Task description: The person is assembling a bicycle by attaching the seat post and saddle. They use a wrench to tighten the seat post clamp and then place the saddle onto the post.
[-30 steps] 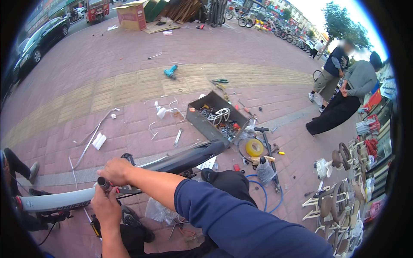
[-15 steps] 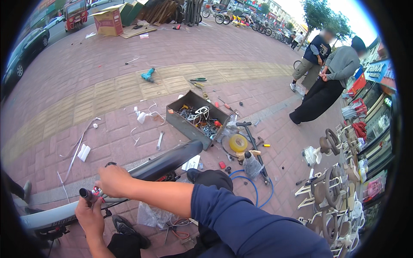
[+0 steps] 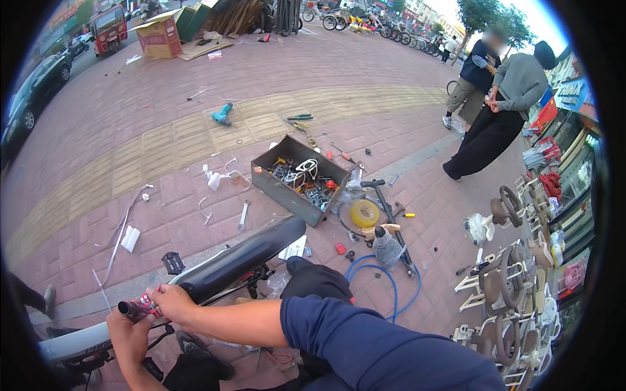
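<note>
A bicycle with a grey frame (image 3: pixel 78 347) lies across the lower left. At its upper tube end, a dark open tube (image 3: pixel 125 309) sticks up with a red clamp (image 3: pixel 145 301) beside it. My left hand (image 3: pixel 130 333) is closed round this tube end from the near side. From the right, my right hand (image 3: pixel 172 304) pinches at the red clamp, its fingertips close to the left hand's. What lies between the fingers is partly hidden. Right of my hands runs the bicycle's long, rounded black tyre or mudguard (image 3: pixel 244 255). A black pedal (image 3: pixel 173 262) shows beyond them.
A metal toolbox (image 3: pixel 287 195) full of small tools stands ahead. Around it lie a wrench (image 3: pixel 244 215), a teal power drill (image 3: pixel 223 115), yellow tape (image 3: pixel 364 213), a floor pump (image 3: pixel 394 228) and blue hose (image 3: pixel 396 296). Child seats (image 3: pixel 505 287) line the right; two people stand beyond.
My right hand has come down from above the tube to the red clamp, nearer my left hand. The view has shifted slightly, and the pedal shows more fully.
</note>
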Demonstrator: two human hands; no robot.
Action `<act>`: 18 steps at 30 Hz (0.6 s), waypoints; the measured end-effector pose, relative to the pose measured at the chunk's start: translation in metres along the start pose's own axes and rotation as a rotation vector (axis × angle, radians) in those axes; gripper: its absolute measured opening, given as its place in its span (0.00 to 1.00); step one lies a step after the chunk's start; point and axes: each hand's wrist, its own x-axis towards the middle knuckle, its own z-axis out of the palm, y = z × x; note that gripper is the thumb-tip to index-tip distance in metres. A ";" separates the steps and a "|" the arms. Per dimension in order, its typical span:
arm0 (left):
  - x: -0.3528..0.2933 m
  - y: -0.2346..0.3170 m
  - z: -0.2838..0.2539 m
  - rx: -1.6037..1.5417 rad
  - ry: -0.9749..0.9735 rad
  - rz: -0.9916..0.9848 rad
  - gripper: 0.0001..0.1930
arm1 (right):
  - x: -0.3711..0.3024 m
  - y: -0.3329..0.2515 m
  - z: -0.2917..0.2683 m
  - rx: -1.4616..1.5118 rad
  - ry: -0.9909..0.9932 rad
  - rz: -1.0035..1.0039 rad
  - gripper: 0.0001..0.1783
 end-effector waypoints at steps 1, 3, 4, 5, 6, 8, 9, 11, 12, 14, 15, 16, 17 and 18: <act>0.000 -0.001 0.000 -0.009 0.008 0.003 0.14 | -0.001 0.002 0.003 -0.002 0.015 -0.032 0.17; 0.000 0.000 0.003 -0.053 0.006 -0.020 0.14 | 0.010 0.017 0.007 0.028 0.091 -0.186 0.17; 0.001 0.002 0.005 -0.076 0.001 -0.029 0.14 | 0.016 0.023 0.007 0.043 0.133 -0.265 0.18; 0.002 0.004 0.006 -0.058 -0.012 -0.012 0.13 | 0.020 0.029 0.004 -0.045 0.178 -0.301 0.18; 0.001 0.003 0.002 -0.036 -0.010 -0.004 0.12 | 0.017 0.026 0.006 -0.135 0.205 -0.328 0.18; 0.000 -0.002 -0.002 -0.009 -0.032 0.012 0.13 | 0.011 0.018 0.004 -0.251 0.229 -0.344 0.18; 0.002 -0.007 -0.005 0.002 -0.050 0.020 0.15 | 0.009 0.013 0.004 -0.275 0.219 -0.333 0.18; 0.007 -0.019 -0.009 0.033 -0.100 0.037 0.21 | 0.001 0.005 0.000 -0.350 0.196 -0.305 0.18; 0.013 -0.020 -0.011 0.055 -0.133 0.054 0.25 | -0.006 -0.003 -0.003 -0.401 0.184 -0.296 0.17; 0.022 -0.017 -0.016 0.210 -0.226 0.223 0.34 | 0.000 0.005 -0.010 -0.522 0.163 -0.310 0.17; 0.028 -0.001 -0.020 0.341 -0.290 0.377 0.38 | -0.002 0.008 -0.012 -0.542 0.160 -0.347 0.17; 0.034 0.010 -0.023 0.473 -0.348 0.526 0.42 | -0.009 0.007 -0.013 -0.564 0.150 -0.383 0.17; 0.045 0.015 -0.026 0.528 -0.428 0.600 0.45 | -0.015 0.006 -0.016 -0.586 0.143 -0.419 0.18; 0.055 0.018 -0.034 0.591 -0.502 0.664 0.47 | -0.032 -0.013 -0.011 -0.636 0.033 -0.348 0.18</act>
